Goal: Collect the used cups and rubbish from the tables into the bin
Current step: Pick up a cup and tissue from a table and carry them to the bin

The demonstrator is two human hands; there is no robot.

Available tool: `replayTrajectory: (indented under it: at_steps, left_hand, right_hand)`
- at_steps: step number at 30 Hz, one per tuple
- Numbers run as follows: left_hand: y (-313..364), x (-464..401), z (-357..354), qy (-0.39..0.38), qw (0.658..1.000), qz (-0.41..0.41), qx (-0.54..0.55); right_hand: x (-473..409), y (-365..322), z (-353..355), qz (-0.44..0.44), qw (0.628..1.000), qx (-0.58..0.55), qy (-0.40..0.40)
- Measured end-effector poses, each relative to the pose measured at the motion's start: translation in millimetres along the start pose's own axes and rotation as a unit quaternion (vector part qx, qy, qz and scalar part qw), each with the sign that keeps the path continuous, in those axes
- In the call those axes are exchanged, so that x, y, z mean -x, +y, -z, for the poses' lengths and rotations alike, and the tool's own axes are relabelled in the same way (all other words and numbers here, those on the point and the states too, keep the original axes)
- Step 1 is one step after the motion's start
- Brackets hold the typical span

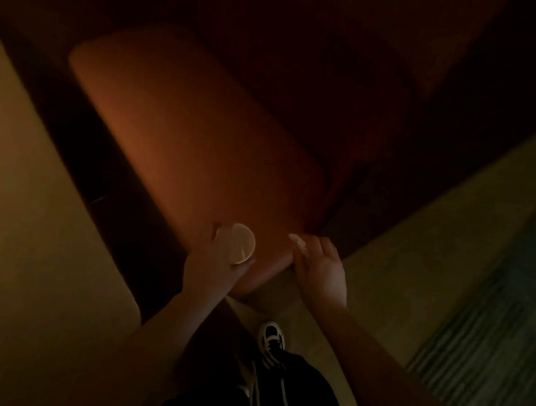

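The scene is very dark. My left hand (211, 263) is wrapped around a pale paper cup (241, 244), seen from above with its round open mouth facing the camera. My right hand (319, 270) is closed on a small crumpled white scrap (297, 242) that sticks out past the fingertips. Both hands hover over the near end of an orange-brown padded seat (194, 137). No bin is in view.
A light tabletop (23, 212) fills the left side, with a dark gap between it and the seat. A pale floor strip and a ribbed grey mat (492, 339) lie to the right. My shoe (271, 335) and dark clothing are below.
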State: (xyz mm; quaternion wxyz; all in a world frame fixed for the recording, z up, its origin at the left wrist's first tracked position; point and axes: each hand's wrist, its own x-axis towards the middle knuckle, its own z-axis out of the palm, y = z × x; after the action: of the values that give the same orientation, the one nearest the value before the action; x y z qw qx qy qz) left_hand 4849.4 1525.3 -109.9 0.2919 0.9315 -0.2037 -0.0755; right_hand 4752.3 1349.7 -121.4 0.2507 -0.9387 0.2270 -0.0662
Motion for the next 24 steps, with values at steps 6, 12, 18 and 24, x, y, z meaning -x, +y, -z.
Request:
replayTrajectory:
  at_steps: [6, 12, 18, 24]
  left_hand:
    - [51, 42, -44, -0.11, 0.98, -0.161, 0.051]
    - [119, 111, -93, -0.203, 0.916, -0.345, 0.034]
    - [194, 232, -138, -0.355, 0.81, -0.464, 0.05]
    - [248, 377, -173, -0.426, 0.666, -0.612, 0.024]
  right_hand:
    - [115, 34, 33, -0.151, 0.981, -0.025, 0.123]
    - [258, 65, 55, -0.376, 0.899, -0.012, 0.227]
    - [423, 70, 69, -0.543, 0.772, 0.024, 0.33]
    - [570, 52, 55, -0.648, 0.623, 0.022, 0.438]
